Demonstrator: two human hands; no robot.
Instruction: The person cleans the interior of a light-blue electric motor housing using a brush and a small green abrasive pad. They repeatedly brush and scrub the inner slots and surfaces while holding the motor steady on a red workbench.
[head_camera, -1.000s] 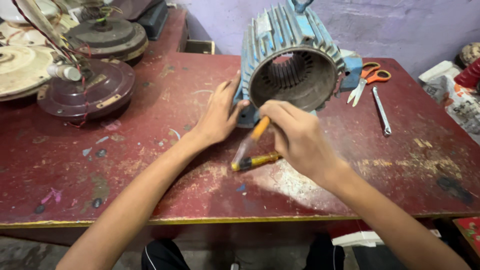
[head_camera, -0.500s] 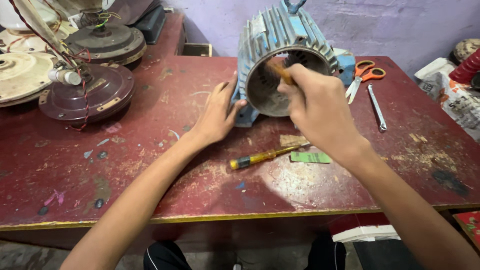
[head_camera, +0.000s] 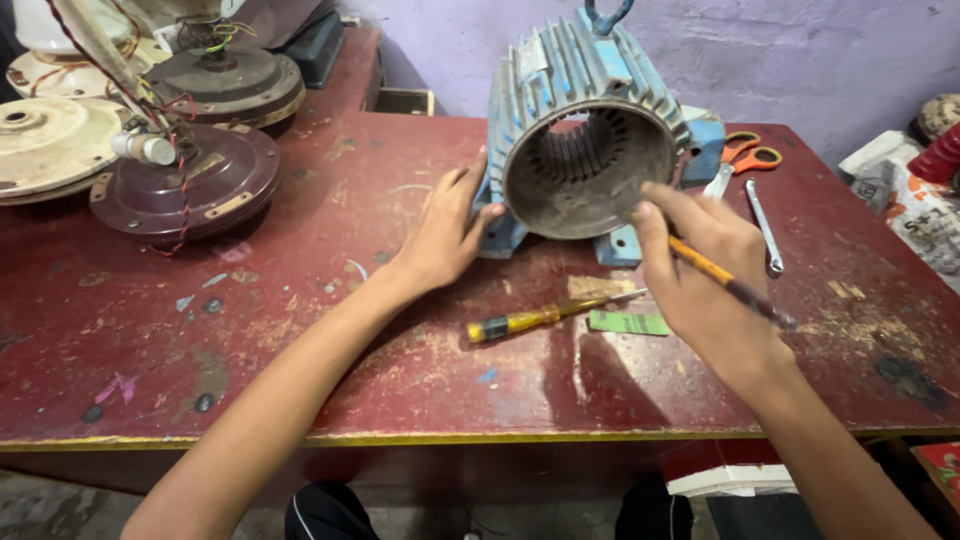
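Left hand (head_camera: 445, 235) rests open, fingers spread, against the left side and foot of the blue motor housing (head_camera: 585, 120), which lies on its side on the red tabletop (head_camera: 300, 300), open end facing the camera. Right hand (head_camera: 705, 275) is closed around an orange pencil-like tool (head_camera: 725, 283), just in front of the housing rim. A yellow screwdriver (head_camera: 545, 317) lies on the tabletop between the hands. Scissors (head_camera: 745, 155) and wrench (head_camera: 765, 230) lie to the right.
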